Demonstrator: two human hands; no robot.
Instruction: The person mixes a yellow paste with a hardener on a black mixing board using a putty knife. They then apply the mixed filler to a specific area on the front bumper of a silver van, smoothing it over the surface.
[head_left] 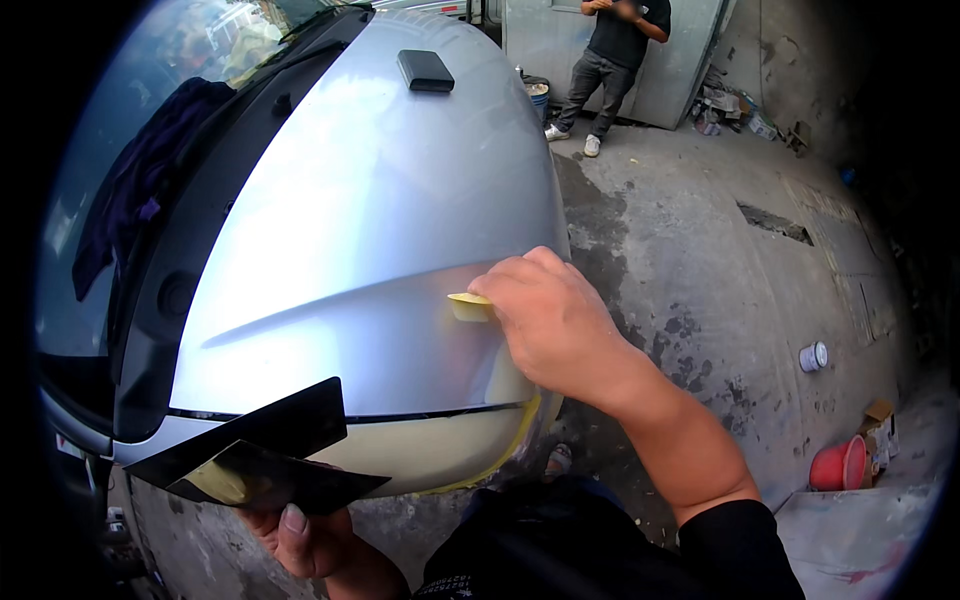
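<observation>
My right hand (560, 325) pinches a small yellow putty spreader (470, 308) at the front corner of a silver car hood (400, 210). The spreader's edge is against or very close to the paint; I cannot tell which. Around it the paint shows a dull, faintly reddish patch. Low on the left, my left hand (305, 545) grips a black putty board (300, 412), seen as two overlapping flat pieces. A smear of yellowish putty (228, 477) lies on it. Below the hood seam runs a cream-coloured panel (430, 452) with a yellow edge.
A dark flat box (426, 70) rests on the hood. Dark cloth (150, 180) lies by the windshield. Another person (605, 60) stands beyond the car near a bucket (538, 95). On the concrete floor are a small can (814, 356) and a red bucket (838, 464).
</observation>
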